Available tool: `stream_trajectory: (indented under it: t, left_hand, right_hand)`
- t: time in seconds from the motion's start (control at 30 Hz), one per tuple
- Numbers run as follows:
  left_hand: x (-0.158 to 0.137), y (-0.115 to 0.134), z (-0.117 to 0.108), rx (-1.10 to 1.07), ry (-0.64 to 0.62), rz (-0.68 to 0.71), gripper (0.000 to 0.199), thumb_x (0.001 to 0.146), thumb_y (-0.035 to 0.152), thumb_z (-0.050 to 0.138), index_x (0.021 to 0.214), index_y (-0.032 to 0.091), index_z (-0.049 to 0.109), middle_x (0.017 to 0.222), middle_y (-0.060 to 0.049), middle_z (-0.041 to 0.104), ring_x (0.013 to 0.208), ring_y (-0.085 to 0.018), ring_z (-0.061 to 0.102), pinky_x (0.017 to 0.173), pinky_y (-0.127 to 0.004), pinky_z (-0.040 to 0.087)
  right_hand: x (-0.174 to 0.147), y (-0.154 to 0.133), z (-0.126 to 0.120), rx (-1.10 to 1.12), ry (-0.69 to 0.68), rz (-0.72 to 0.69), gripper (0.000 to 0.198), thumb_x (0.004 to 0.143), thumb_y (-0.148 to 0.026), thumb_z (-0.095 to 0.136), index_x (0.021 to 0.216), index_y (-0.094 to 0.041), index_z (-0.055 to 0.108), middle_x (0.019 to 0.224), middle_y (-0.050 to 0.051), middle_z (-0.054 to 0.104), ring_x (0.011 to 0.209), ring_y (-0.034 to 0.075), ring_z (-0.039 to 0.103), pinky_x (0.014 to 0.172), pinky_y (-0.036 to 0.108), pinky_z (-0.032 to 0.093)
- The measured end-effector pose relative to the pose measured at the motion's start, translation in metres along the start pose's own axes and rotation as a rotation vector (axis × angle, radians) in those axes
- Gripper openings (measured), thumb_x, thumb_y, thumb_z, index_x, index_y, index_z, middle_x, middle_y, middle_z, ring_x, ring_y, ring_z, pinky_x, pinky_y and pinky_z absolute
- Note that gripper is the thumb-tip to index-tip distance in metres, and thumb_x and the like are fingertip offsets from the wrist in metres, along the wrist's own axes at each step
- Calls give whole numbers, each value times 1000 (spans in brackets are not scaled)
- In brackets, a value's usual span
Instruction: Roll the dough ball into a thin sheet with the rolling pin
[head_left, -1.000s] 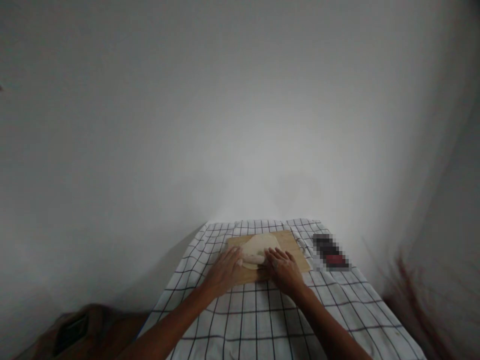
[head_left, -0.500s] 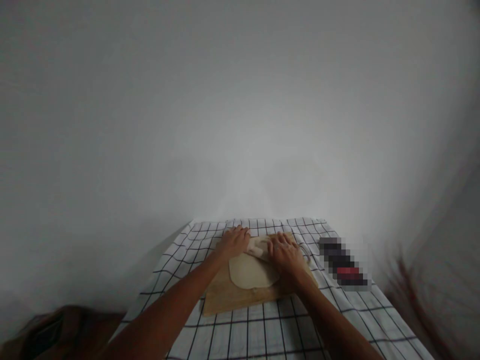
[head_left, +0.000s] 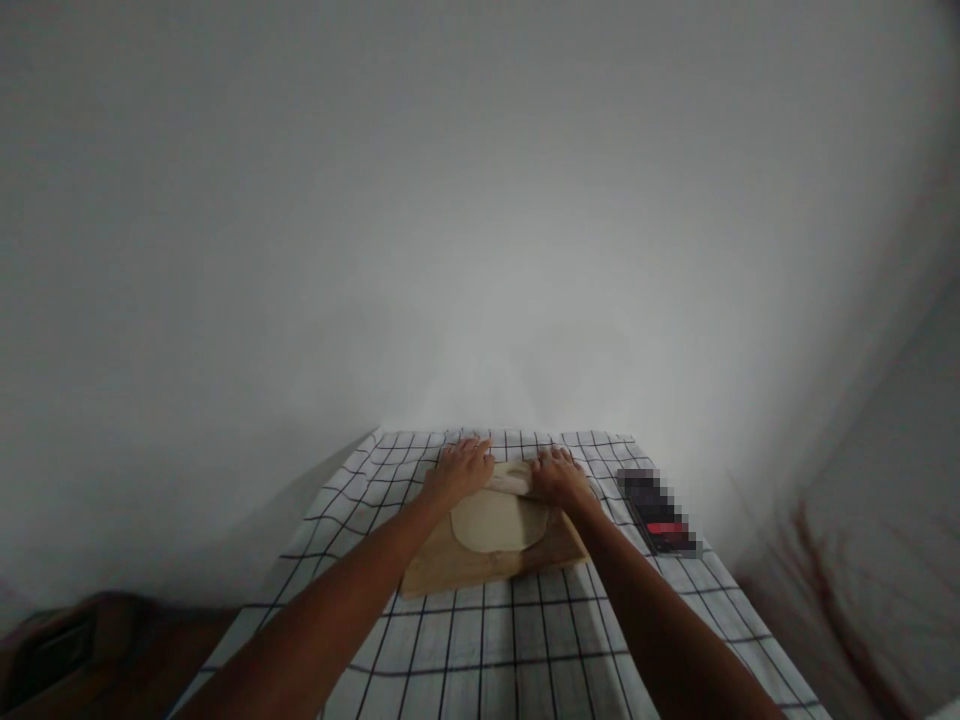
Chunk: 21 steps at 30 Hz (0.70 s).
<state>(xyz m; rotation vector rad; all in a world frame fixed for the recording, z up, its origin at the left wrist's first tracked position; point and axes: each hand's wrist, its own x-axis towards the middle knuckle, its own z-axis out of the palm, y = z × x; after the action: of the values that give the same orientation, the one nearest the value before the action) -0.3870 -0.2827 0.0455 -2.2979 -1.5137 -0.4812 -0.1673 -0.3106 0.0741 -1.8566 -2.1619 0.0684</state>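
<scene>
a checked cloth [head_left: 465, 628], cut off below, bears a partly hidden board [head_left: 442, 572]. dough [head_left: 496, 527] lies there, mostly nearer the wearer than the hands. left hand [head_left: 463, 467] and right hand [head_left: 559, 476] cover the ends of a rolling pin [head_left: 511, 483]; whether fingers curl round it, i cannot tell.

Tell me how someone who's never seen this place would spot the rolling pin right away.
Find the white checked cloth, then the wooden board on it. Across the far part of the dough there, between the left hand and right hand, lies the rolling pin. It is the pale, narrow bar, unlike the broad, flat dough.
</scene>
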Motion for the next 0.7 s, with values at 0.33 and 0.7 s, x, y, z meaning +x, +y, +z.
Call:
stream_trajectory:
  t: [0.33,0.7]
  left_hand:
    - [-104,25,-50,-48,37,91,48,101,25,33,147,14,41,148,-13,50,139,-25,41,117,-46,31]
    - [-179,34,-78,-47,33,118,58,100,31,37,156,23,25,157,-6,37,144,-28,34,117,-50,35]
  right_hand:
    - [-97,-16,-1,32,46,-142,47,105,-43,24,134,-24,56,152,8,46,143,25,35,114,47,26]
    - [-161,-18,21,73,93,-189,54,103,-41,28,154,-23,33,162,2,25,150,24,20,122,51,12]
